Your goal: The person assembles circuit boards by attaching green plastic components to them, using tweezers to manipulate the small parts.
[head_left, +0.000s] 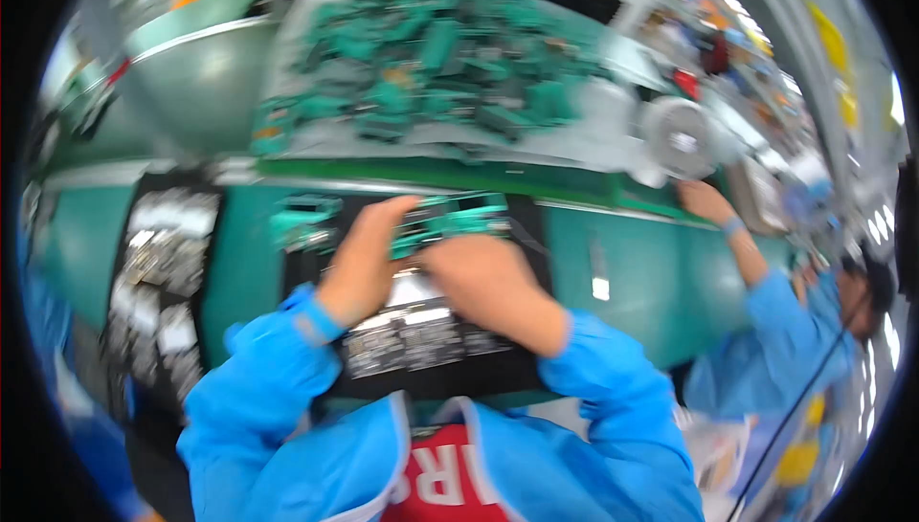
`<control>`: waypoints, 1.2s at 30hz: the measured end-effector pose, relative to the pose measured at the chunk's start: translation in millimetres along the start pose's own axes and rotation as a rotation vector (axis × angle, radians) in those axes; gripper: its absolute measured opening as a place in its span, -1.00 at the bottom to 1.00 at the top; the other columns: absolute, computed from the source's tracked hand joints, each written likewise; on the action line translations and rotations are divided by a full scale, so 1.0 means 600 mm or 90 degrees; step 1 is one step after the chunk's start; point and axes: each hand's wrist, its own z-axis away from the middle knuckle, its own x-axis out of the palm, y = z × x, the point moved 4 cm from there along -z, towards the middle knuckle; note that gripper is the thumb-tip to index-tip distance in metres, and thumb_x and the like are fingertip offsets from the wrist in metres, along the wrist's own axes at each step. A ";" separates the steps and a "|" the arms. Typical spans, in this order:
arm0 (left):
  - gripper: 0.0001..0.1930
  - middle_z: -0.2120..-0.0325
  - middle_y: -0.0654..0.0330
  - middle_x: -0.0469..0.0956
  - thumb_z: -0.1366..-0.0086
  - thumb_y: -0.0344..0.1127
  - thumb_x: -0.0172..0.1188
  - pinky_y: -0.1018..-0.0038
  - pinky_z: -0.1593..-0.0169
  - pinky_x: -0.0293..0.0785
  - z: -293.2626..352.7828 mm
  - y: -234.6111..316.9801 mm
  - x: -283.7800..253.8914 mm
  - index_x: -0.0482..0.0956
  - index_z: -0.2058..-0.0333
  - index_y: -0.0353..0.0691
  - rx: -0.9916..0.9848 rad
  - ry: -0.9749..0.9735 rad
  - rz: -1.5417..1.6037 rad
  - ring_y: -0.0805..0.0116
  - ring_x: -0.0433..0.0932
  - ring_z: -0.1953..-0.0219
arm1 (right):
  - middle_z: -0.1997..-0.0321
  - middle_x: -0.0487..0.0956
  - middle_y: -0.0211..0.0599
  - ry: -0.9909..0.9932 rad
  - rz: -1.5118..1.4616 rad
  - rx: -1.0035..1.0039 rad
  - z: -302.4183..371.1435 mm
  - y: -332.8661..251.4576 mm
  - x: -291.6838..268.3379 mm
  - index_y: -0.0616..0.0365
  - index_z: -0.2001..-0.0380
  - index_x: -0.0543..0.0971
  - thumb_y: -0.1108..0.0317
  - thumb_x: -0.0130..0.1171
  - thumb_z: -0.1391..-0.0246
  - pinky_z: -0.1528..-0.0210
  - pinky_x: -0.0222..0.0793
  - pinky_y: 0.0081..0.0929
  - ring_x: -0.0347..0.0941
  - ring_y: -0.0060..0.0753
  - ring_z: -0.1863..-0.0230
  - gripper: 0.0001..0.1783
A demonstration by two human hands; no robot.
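Large white letters are printed across the red shirt (450, 484) that is seen between the blue coat's (603, 426) open edges; elsewhere, any print is lost to blur.

Two black mats (525, 369) are laid on the green bench (661, 278), one in front of the person and one to the left. At least three clusters of metal-and-dark boards (412, 335) are set side by side on the front mat, while the metal pieces (168, 254) on the left mat are too blurred to be counted. One green piece (304, 223) is seen by itself left of the hands. The heap of green pieces (440, 58), spread over a white sheet (373, 151) at the far side, is likewise too smeared to be counted. One white round reel (678, 134) is placed to the right of the heap, and one narrow pale strip (599, 273) is left on the bench. One co-worker's hand (706, 201) is reached toward the reel's near side, and two more hands are partly shown at the top edge.

The green frame (458, 218) being handled is found just beyond the right hand (488, 283) and to the right of the left hand's (364, 259) fingertips, above the front mat. The left hand's fingers are stretched toward its left end; the right hand's are bent beneath the knuckles. Whether either hand is clamped on the frame cannot be told, as the fingertips are blurred or hidden.
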 end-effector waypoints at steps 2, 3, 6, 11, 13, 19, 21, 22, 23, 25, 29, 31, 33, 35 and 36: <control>-0.24 -0.10 -0.05 0.40 0.04 -0.71 0.27 0.28 -0.27 0.31 0.006 -0.013 -0.007 0.29 -0.20 -0.24 -0.051 -0.011 0.011 0.02 0.40 -0.20 | 0.46 0.54 -0.19 0.039 -0.012 -0.062 -0.009 -0.006 0.021 0.06 0.40 0.53 0.40 0.19 0.12 0.36 0.43 -0.10 0.55 -0.04 0.35 -0.87; -0.25 -0.11 -0.01 0.40 0.02 -0.72 0.24 0.31 -0.27 0.30 0.010 -0.018 -0.015 0.29 -0.21 -0.23 -0.029 -0.005 -0.013 0.09 0.40 -0.20 | 0.47 0.52 -0.21 0.057 0.022 -0.075 -0.014 -0.009 0.031 0.07 0.41 0.49 0.41 0.19 0.14 0.40 0.40 -0.11 0.53 -0.05 0.39 -0.85; -0.24 -0.10 0.09 0.39 0.01 -0.81 0.03 0.40 -0.26 0.30 0.019 -0.027 -0.022 0.26 -0.24 -0.21 -0.080 -0.005 0.051 0.26 0.40 -0.16 | 0.41 0.50 -0.23 0.083 -0.019 -0.106 -0.026 -0.014 0.056 0.13 0.43 0.47 0.41 0.19 0.17 0.34 0.42 -0.22 0.51 -0.14 0.34 -0.83; -0.25 -0.14 0.13 0.35 -0.04 -0.82 -0.02 0.38 -0.25 0.28 0.002 -0.007 -0.004 0.23 -0.26 -0.19 -0.099 -0.045 0.109 0.27 0.39 -0.11 | 0.41 0.48 -0.23 0.090 0.050 -0.073 -0.011 -0.018 0.028 0.18 0.43 0.46 0.43 0.23 0.22 0.38 0.42 -0.30 0.49 -0.21 0.36 -0.79; -0.25 -0.14 0.14 0.35 -0.05 -0.83 -0.02 0.39 -0.21 0.32 0.001 -0.008 0.001 0.24 -0.26 -0.18 -0.084 -0.033 0.099 0.27 0.41 -0.08 | 0.41 0.47 -0.24 0.085 0.057 -0.062 -0.011 -0.017 0.030 0.17 0.44 0.46 0.43 0.23 0.22 0.45 0.40 -0.32 0.49 -0.24 0.36 -0.79; -0.22 -0.15 0.18 0.35 -0.03 -0.85 -0.02 0.40 -0.17 0.37 0.009 -0.012 -0.005 0.24 -0.26 -0.16 -0.101 -0.030 0.081 0.27 0.42 -0.04 | 0.41 0.48 -0.28 0.102 0.047 -0.073 -0.012 -0.010 0.035 0.15 0.44 0.46 0.42 0.23 0.21 0.48 0.39 -0.33 0.48 -0.28 0.39 -0.80; -0.22 -0.15 0.17 0.35 -0.03 -0.85 -0.02 0.40 -0.17 0.37 0.007 -0.008 -0.006 0.24 -0.26 -0.15 -0.096 -0.033 0.077 0.27 0.42 -0.03 | 0.40 0.49 -0.31 0.095 0.044 -0.076 -0.007 -0.004 0.036 0.14 0.43 0.47 0.41 0.23 0.21 0.41 0.39 -0.31 0.48 -0.26 0.37 -0.80; -0.22 -0.14 0.10 0.36 -0.04 -0.85 -0.02 0.39 -0.21 0.34 0.004 -0.010 -0.003 0.24 -0.28 -0.17 -0.125 -0.044 0.115 0.23 0.42 -0.09 | 0.40 0.49 -0.31 0.095 0.048 -0.073 -0.002 -0.001 0.036 0.14 0.43 0.47 0.41 0.23 0.21 0.41 0.39 -0.31 0.48 -0.26 0.37 -0.80; -0.22 -0.13 0.03 0.37 -0.04 -0.85 -0.01 0.38 -0.24 0.31 0.000 -0.012 0.000 0.24 -0.29 -0.19 -0.154 -0.055 0.152 0.20 0.43 -0.14 | 0.40 0.48 -0.30 0.119 0.045 -0.064 0.005 0.002 0.032 0.14 0.43 0.46 0.40 0.23 0.21 0.37 0.38 -0.30 0.47 -0.24 0.35 -0.79; -0.20 -0.18 0.01 0.33 -0.07 -0.82 0.03 0.36 -0.27 0.28 -0.005 -0.005 0.001 0.19 -0.33 -0.18 -0.122 -0.025 0.132 0.17 0.39 -0.19 | 0.40 0.48 -0.29 0.143 0.034 -0.065 0.009 -0.009 0.021 0.14 0.43 0.46 0.39 0.23 0.22 0.34 0.37 -0.28 0.47 -0.22 0.32 -0.79; -0.10 -0.36 -0.04 0.13 -0.11 -0.69 0.17 0.28 -0.39 0.09 -0.004 -0.004 -0.013 0.04 -0.42 -0.16 -0.057 0.032 -0.014 0.02 0.16 -0.38 | 0.41 0.45 -0.28 0.168 -0.055 -0.160 0.014 -0.065 0.030 0.14 0.47 0.46 0.35 0.21 0.22 0.28 0.32 -0.29 0.40 -0.20 0.28 -0.80; -0.12 -0.41 -0.03 0.04 -0.10 -0.59 0.21 0.25 -0.43 -0.02 -0.003 0.005 -0.022 0.06 -0.41 -0.17 -0.023 0.068 -0.094 0.00 0.05 -0.44 | 0.37 0.47 -0.26 0.105 -0.120 -0.166 0.013 -0.093 0.047 0.15 0.49 0.49 0.33 0.20 0.20 0.18 0.33 -0.27 0.41 -0.18 0.20 -0.82; -0.18 -0.41 -0.02 0.05 -0.15 -0.50 0.21 0.22 -0.44 -0.04 -0.006 0.037 -0.047 0.11 -0.39 -0.19 -0.014 0.049 -0.134 0.03 0.05 -0.44 | 0.34 0.49 -0.24 0.101 -0.152 -0.177 0.015 -0.103 0.064 0.17 0.47 0.50 0.32 0.20 0.19 0.14 0.33 -0.26 0.41 -0.17 0.17 -0.82; -0.34 -0.39 0.02 0.12 -0.30 -0.34 0.15 0.19 -0.43 -0.03 -0.002 0.035 -0.085 0.20 -0.36 -0.19 0.024 0.090 -0.237 0.05 0.08 -0.43 | 0.24 0.53 -0.17 0.118 -0.203 -0.198 0.016 -0.104 0.075 0.22 0.44 0.54 0.34 0.19 0.14 0.02 0.34 -0.23 0.43 -0.11 0.10 -0.81; -0.38 -0.38 0.03 0.15 -0.35 -0.29 0.13 0.18 -0.43 -0.03 0.002 0.030 -0.106 0.21 -0.36 -0.18 0.031 0.112 -0.294 0.07 0.09 -0.43 | 0.24 0.53 -0.17 0.118 -0.204 -0.197 0.015 -0.102 0.084 0.22 0.44 0.54 0.34 0.19 0.14 0.02 0.34 -0.23 0.43 -0.11 0.10 -0.81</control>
